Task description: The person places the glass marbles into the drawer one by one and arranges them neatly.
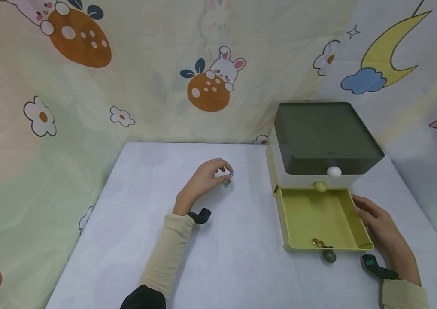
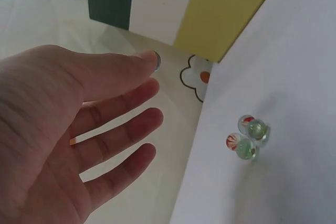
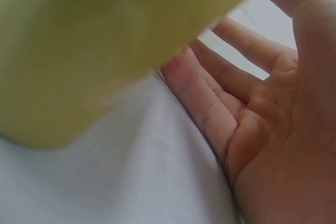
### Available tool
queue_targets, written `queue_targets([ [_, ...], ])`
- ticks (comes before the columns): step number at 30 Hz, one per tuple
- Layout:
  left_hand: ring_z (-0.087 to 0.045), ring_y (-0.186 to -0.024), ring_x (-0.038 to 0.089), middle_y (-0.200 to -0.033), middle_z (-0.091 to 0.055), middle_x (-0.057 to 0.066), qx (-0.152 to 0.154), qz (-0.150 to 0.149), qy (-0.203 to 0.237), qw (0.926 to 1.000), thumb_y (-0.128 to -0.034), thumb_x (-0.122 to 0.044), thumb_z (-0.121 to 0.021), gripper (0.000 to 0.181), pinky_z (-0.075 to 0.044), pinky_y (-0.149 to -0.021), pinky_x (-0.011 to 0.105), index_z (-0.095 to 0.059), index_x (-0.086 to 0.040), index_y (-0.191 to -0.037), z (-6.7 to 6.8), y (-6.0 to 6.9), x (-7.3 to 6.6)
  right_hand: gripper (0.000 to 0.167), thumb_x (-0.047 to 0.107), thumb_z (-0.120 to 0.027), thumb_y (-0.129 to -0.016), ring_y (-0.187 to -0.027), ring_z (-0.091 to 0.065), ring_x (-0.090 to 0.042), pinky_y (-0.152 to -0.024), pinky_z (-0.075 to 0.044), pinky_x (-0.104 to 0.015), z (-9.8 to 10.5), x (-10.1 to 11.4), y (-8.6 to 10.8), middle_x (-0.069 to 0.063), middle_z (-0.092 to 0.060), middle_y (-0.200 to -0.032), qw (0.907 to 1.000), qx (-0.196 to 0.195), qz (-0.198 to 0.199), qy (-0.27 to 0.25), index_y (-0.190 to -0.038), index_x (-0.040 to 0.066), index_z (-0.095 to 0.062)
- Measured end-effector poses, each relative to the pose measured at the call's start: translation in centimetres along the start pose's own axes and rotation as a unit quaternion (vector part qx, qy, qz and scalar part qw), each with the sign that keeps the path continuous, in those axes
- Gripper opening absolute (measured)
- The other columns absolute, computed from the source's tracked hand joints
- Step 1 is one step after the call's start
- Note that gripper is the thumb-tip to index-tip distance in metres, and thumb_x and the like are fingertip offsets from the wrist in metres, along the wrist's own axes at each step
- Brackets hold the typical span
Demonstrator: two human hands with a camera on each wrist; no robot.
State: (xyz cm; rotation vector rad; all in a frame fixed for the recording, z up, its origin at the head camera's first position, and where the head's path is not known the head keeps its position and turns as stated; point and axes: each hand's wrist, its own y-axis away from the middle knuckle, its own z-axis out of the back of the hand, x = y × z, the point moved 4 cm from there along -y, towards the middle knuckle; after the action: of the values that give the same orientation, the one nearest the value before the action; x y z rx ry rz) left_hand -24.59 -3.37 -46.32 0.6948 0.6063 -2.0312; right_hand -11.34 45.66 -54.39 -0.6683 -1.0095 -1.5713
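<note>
A person's left hand (image 1: pixel 204 178) pinches a small glass marble (image 2: pixel 157 61) between thumb and index finger, its other fingers extended, above the middle of the white surface (image 1: pixel 234 257) toward the far edge. Four loose marbles (image 2: pixel 244 149), two showing red streaks and two greenish, sit bunched on the surface near that hand. At right, the person's right hand (image 1: pixel 377 221) rests with loosely extended fingers against the outer right wall of a pulled-out yellow-green drawer (image 1: pixel 315 214). Inside, a few amber and dark marbles (image 1: pixel 321 243) lie along the drawer's front wall, partly hidden by its rim. The drawer belongs to a storage box (image 1: pixel 324 137) in dark green, white and yellow-green, standing by the surface's far right corner. A white knob (image 1: pixel 334 171) and a yellow-green knob (image 1: pixel 320 186) show above the drawer, and a dark green knob (image 1: pixel 329 256) on its front. Behind, a pale fabric backdrop (image 1: pixel 145 77) bears rabbits, flowers and a yellow moon.
</note>
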Motion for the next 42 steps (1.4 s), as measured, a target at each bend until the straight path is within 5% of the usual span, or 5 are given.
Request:
queue_targets([
  [11,-0.066,-0.112,0.022,-0.117,-0.072,-0.008,0.016,-0.043,-0.006,0.9989,-0.0982,-0.020,-0.075,0.014,-0.054,-0.094,0.036,-0.074,-0.019,-0.113,-0.1,-0.4,-3.0,0.064,0.046,-0.049,-0.110,-0.111,-0.043,0.015,-0.081,-0.046,-0.005,-0.2,-0.1,0.1,-0.001,-0.036,-0.165,1.0000,-0.001,-0.003,0.002,-0.166,0.025,-0.027],
  [22,-0.063,-0.113,0.016,-0.119,-0.070,-0.003,0.061,-0.107,-0.065,0.9902,-0.0996,-0.022,-0.073,0.016,-0.052,-0.098,0.030,-0.072,-0.019,-0.116,-1.9,-1.2,-7.5,0.065,0.049,-0.049,-0.109,-0.112,-0.044,0.015,-0.082,-0.047,-0.005,-0.3,-0.2,0.4,-0.003,-0.034,-0.166,0.9999,0.000,-0.014,0.005,-0.166,0.027,-0.027],
  [33,-0.064,-0.112,0.011,-0.118,-0.071,-0.006,0.068,-0.226,-0.120,0.9642,-0.0984,-0.020,-0.074,0.015,-0.050,-0.096,0.021,-0.074,-0.019,-0.113,-5.1,-1.7,-11.9,0.066,0.050,-0.049,-0.109,-0.112,-0.042,0.015,-0.080,-0.045,-0.004,-0.3,-0.3,0.5,-0.001,-0.031,-0.169,0.9998,0.002,-0.021,0.006,-0.166,0.028,-0.026],
  [42,-0.063,-0.112,0.009,-0.120,-0.071,-0.009,0.090,-0.276,-0.158,0.9436,-0.1016,-0.023,-0.070,0.013,-0.047,-0.097,0.017,-0.074,-0.022,-0.114,-8.0,-2.6,-14.7,0.064,0.048,-0.049,-0.109,-0.111,-0.045,0.016,-0.082,-0.047,-0.005,-0.2,0.0,0.8,0.015,-0.042,-0.152,0.9999,0.003,-0.010,-0.009,-0.166,0.027,-0.028],
])
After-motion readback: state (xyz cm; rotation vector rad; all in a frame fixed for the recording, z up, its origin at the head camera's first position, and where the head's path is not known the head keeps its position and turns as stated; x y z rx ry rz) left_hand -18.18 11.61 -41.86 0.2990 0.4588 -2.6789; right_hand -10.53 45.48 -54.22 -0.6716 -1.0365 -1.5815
